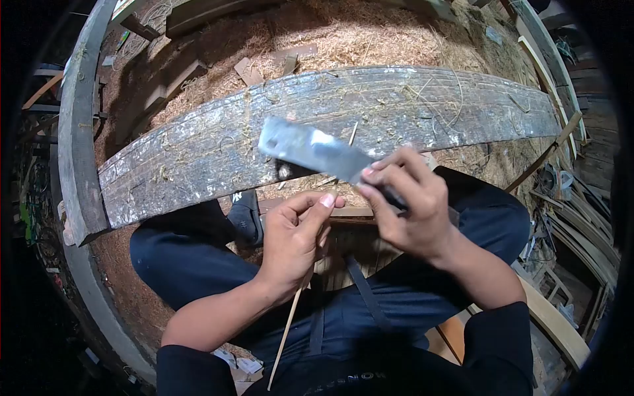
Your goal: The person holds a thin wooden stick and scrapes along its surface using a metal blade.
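A thin light-wood strip (288, 334) is pinched in my left hand (295, 232), near its upper end, and its tail slants down across my lap. My right hand (411, 204) grips the dark handle of a wide flat metal blade (317, 146). The blade points up and left, slightly blurred, above the near edge of a worn plank (218, 142). Its lower part passes just above the fingertips of my left hand. Most of the handle is hidden by my right fingers.
Wood shavings (343, 43) cover the ground beyond the plank, with small wood offcuts (247, 71) among them. A long beam (77, 138) runs along the left side. Curved wood strips (574, 231) lie at the right. My legs are bent on both sides.
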{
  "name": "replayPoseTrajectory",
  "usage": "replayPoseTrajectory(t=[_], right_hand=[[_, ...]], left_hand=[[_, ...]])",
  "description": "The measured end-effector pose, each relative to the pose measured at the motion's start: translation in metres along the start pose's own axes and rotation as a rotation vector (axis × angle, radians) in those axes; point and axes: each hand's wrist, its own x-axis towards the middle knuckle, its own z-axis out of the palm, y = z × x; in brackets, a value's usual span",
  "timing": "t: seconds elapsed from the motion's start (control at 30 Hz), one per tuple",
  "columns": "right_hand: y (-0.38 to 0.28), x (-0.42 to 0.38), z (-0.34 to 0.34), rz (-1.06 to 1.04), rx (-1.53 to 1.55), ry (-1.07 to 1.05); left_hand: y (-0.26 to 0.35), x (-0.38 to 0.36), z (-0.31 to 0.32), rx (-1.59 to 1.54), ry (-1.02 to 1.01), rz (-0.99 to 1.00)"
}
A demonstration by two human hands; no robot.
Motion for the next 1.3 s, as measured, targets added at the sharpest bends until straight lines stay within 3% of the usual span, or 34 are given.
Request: replayPoseTrajectory(t=[0.23, 0.3, 0.43, 0.53, 0.63, 0.77, 0.87, 1.0, 1.1, 1.17, 1.3], right_hand=[[-0.003, -0.007, 0.006, 0.026, -0.038, 0.010], [-0.011, -0.013, 0.013, -0.068, 0.066, -0.001], [-0.009, -0.009, 0.013, 0.013, 0.006, 0.013], [-0.011, -0.015, 0.016, -0.063, 0.041, -0.017], [-0.004, -0.008, 0.011, 0.029, -0.094, 0.026], [-0.013, -0.016, 0.018, -0.047, 0.020, -0.009], [-0.006, -0.007, 0.009, 0.058, -0.090, 0.025], [-0.021, -0.015, 0.014, 0.030, 0.005, -0.019], [-0.011, -0.009, 0.009, 0.079, -0.135, 0.042], [-0.018, -0.017, 0.015, -0.019, -0.008, 0.005], [-0.012, -0.012, 0.009, 0.070, -0.100, 0.045]], left_hand=[[-0.008, -0.002, -0.007, -0.001, -0.032, 0.025], [-0.008, -0.005, -0.004, -0.004, -0.009, 0.012], [-0.009, -0.006, -0.006, -0.020, -0.016, 0.018], [-0.009, -0.009, -0.006, -0.030, 0.008, -0.005], [-0.008, -0.009, -0.010, -0.050, -0.042, 0.012], [-0.013, -0.010, -0.010, -0.021, 0.008, -0.004], [-0.011, -0.012, -0.013, -0.022, -0.024, -0.004], [-0.014, -0.011, -0.012, -0.036, -0.031, 0.002], [-0.013, -0.013, -0.014, -0.036, -0.036, -0.007], [-0.013, -0.012, -0.013, -0.075, -0.029, -0.022], [-0.010, -0.015, -0.013, -0.034, -0.010, -0.033]])
